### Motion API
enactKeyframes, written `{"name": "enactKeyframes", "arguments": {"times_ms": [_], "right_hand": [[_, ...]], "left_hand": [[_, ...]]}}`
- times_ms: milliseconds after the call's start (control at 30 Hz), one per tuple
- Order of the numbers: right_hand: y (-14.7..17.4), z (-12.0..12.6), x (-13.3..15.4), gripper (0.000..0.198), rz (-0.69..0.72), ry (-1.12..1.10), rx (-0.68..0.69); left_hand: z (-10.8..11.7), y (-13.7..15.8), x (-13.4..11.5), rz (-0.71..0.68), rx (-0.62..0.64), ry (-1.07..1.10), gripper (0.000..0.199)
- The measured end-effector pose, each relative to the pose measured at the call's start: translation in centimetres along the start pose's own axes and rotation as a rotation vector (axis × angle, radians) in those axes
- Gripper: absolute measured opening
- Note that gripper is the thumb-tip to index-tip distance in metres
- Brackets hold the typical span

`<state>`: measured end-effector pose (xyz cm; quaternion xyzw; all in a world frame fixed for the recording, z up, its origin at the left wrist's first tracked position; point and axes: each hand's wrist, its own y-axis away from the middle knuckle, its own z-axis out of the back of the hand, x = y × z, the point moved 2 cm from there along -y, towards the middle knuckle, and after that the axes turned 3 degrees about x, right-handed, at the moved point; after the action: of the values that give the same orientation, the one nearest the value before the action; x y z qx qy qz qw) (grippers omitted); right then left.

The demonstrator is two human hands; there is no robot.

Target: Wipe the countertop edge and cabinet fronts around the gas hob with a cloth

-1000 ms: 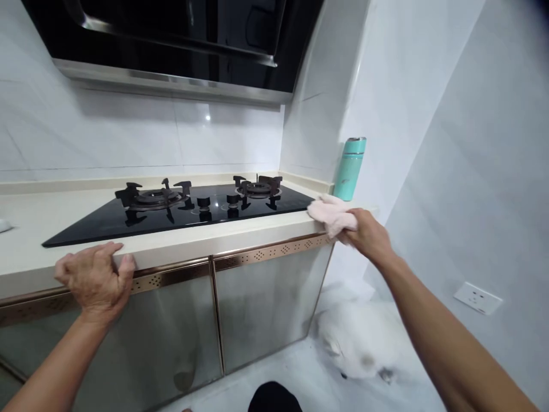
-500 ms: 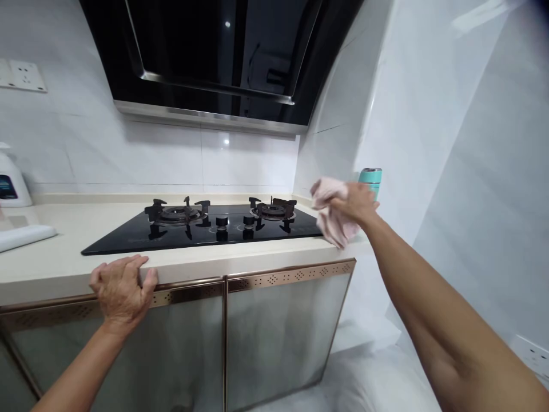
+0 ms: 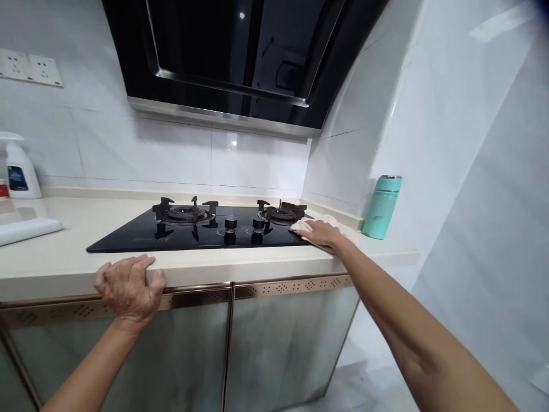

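Under my right hand [image 3: 321, 232] a pale pink cloth [image 3: 328, 220] is pressed down at the right end of the black glass gas stove [image 3: 197, 237]. Part of the cloth lies on the glass and part reaches over the counter beside it. My left hand [image 3: 131, 289] rests on the front edge of the pale countertop [image 3: 240, 263], left of the stove's middle, with its thumb apart from the fingers and nothing held. Two burners with black pan supports and two black knobs [image 3: 258, 224] are on the stove.
A turquoise flask [image 3: 382, 207] stands on the counter right of my right hand, by the wall. A white spray bottle [image 3: 20, 169] and a white roll-shaped object [image 3: 30, 230] are at the left. The dark range hood [image 3: 231, 63] overhangs the stove.
My right hand has come down from above the counter's right end, moving left, and now presses the cloth onto the stove's edge. My left hand has stayed on the counter edge.
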<state>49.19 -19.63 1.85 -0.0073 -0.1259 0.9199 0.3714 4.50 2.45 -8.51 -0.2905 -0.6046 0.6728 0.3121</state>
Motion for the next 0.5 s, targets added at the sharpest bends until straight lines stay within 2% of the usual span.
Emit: {"name": "enactKeyframes", "arguments": {"times_ms": [200, 367, 500], "right_hand": [[4.1, 0.2, 6.0, 0.071, 0.158, -0.008, -0.064], [8.3, 0.7, 11.5, 0.058, 0.357, -0.068, -0.108], [10.3, 0.9, 15.1, 0.052, 0.543, -0.158, -0.159]], "left_hand": [[0.2, -0.2, -0.1, 0.026, 0.015, 0.024, 0.023], [0.6, -0.5, -0.2, 0.003, 0.024, 0.028, 0.022], [0.7, -0.6, -0.2, -0.021, 0.027, 0.003, 0.025]]}}
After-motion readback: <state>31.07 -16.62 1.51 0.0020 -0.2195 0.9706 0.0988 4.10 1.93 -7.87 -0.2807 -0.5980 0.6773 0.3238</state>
